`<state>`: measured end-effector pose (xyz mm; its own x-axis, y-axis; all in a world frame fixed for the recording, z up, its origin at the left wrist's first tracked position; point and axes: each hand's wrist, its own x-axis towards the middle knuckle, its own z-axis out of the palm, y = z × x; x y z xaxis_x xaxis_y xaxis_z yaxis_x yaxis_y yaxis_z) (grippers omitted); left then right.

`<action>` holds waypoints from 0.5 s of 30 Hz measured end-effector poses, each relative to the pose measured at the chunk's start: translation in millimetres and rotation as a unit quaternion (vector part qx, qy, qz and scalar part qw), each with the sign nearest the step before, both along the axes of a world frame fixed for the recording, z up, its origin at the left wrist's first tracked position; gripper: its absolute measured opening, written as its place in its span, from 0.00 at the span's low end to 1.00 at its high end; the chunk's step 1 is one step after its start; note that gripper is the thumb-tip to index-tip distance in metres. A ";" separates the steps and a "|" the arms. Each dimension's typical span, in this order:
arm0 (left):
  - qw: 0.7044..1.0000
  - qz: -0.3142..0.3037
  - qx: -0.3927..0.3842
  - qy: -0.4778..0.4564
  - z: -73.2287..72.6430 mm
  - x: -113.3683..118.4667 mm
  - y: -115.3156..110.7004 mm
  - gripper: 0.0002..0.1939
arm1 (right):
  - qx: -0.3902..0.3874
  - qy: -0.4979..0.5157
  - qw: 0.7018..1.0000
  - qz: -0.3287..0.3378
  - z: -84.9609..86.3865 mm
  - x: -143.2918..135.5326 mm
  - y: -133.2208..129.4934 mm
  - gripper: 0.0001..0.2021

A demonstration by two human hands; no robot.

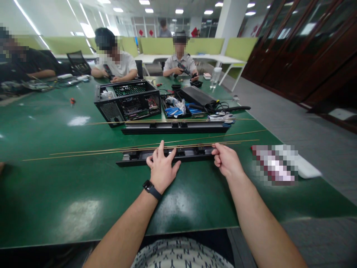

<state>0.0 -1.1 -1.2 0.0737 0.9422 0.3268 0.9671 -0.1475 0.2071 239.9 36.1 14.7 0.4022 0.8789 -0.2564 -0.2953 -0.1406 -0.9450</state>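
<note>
Lying across near black rail (pixel 192 152): thin rods (pixel 111 150).

Bare green table (pixel 69 193) lies open left of the hands; thin rods (pixel 83 152) cross beyond

Both my forearms are bare to the frame's lower edge; no sleeve shows on either. My left hand (pixel 161 169) carries no ring or glove that I can see. On my left wrist sits a black watch (pixel 152 189) with a dark band and a dark, rounded case (face detail too small to read). My right hand (pixel 227 160) is likewise bare, and its wrist carries nothing. At the bottom edge shows my shirt (pixel 178 257): white fabric with a repeating dark letter print. A dark strip borders it above.
</note>
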 end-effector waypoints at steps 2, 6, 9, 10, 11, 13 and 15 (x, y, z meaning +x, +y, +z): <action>1.000 0.000 -0.003 -0.003 0.3 -0.1 0.0 0.26 | -0.002 -0.001 1.000 0.012 0.2 -0.8 -0.3 0.08; 1.000 -0.002 -0.006 -0.007 0.0 -0.5 0.1 0.26 | -0.004 0.001 1.000 0.028 -0.3 -1.6 -0.1 0.09; 1.000 -0.003 -0.003 -0.008 -0.6 -0.6 0.2 0.26 | -0.007 0.002 1.000 0.011 -0.9 -1.1 0.5 0.08; 1.000 -0.004 -0.003 -0.009 -0.8 -0.6 0.1 0.26 | -0.007 0.001 1.000 0.004 -1.1 -0.8 0.7 0.08; 1.000 -0.004 -0.003 -0.010 -0.8 -0.5 0.1 0.26 | -0.006 0.000 1.000 -0.001 -1.2 -0.7 0.8 0.08; 1.000 -0.005 -0.004 -0.010 -0.7 -0.5 0.0 0.25 | -0.003 -0.001 1.000 -0.001 -1.4 -0.7 0.8 0.08; 1.000 -0.003 -0.005 -0.010 -0.2 -0.4 -0.2 0.25 | 0.000 -0.002 1.000 0.006 -1.4 -1.1 0.6 0.07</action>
